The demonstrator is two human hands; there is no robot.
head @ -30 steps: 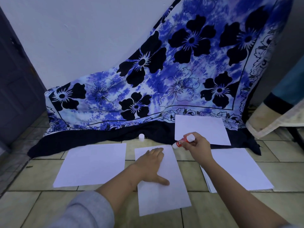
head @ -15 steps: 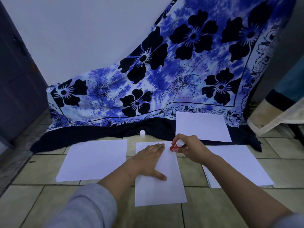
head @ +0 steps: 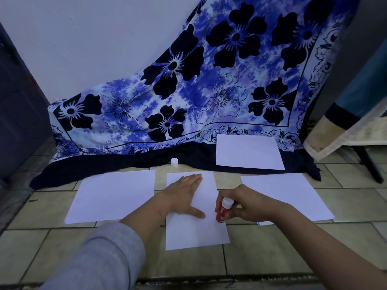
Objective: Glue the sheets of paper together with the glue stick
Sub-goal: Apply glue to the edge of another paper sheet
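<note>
Rubbing glue down the right edge of the middle sheet (head: 194, 233) looks like the step now: the right hand (head: 247, 204) is closed around the red glue stick (head: 222, 212), low in the middle of the frame, with its tip at that edge. The left hand (head: 184, 195) lies flat and open on the same sheet, holding nothing, just pinning it to the floor (head: 52, 243). Next, I think the glue must reach the bottom corner, and then another sheet (head: 113, 195) from the left must be laid on straight.
</note>
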